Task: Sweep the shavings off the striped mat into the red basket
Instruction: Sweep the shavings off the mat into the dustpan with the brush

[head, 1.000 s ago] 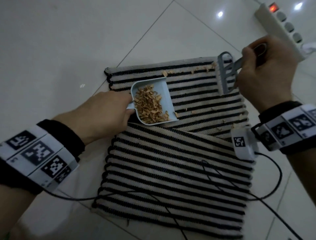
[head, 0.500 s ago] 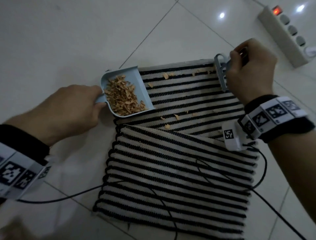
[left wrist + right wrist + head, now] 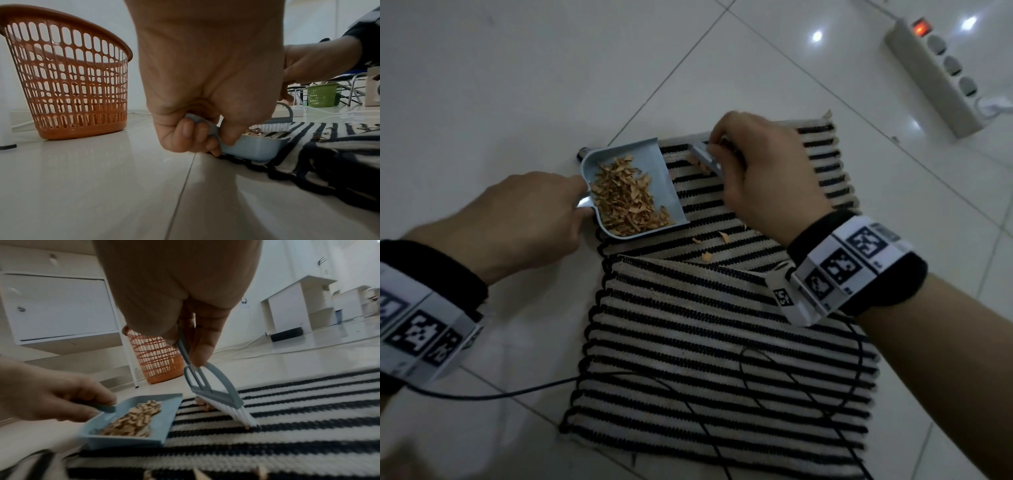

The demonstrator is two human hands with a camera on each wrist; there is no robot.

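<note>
Head view: the left hand (image 3: 517,219) grips the stub handle of the blue dustpan (image 3: 631,192), its fingers (image 3: 186,129) curled round it; the pan's open lip rests on the striped mat (image 3: 722,342) at its far left corner.
Right hand: the right hand (image 3: 760,178) pinches the thin handle of the small brush (image 3: 216,394) between thumb and fingertips, bristles down on the mat just beside the pan's lip.
Shavings: most lie heaped in the pan (image 3: 626,198); a few loose ones (image 3: 707,255) sit on the mat near the fold, and a small clump lies at the bristles.
Doing it well: I judge that short, low strokes toward the lip work best, with the lip pressed flat so nothing slips under it. The pan should stay level, since it is already well filled.
Basket: the red basket (image 3: 69,81) stands on the floor (image 3: 517,68) to the left of the pan, apart from the mat; its wall is slotted, so fine bits may fall through.
In the way: the near part of the mat is folded over the far part, and shavings may hide along that edge. Black cables (image 3: 774,377) trail across the mat from the wrists.
Around: a power strip (image 3: 941,72) lies at the far right; a green basket (image 3: 321,95) stands in the distance.
</note>
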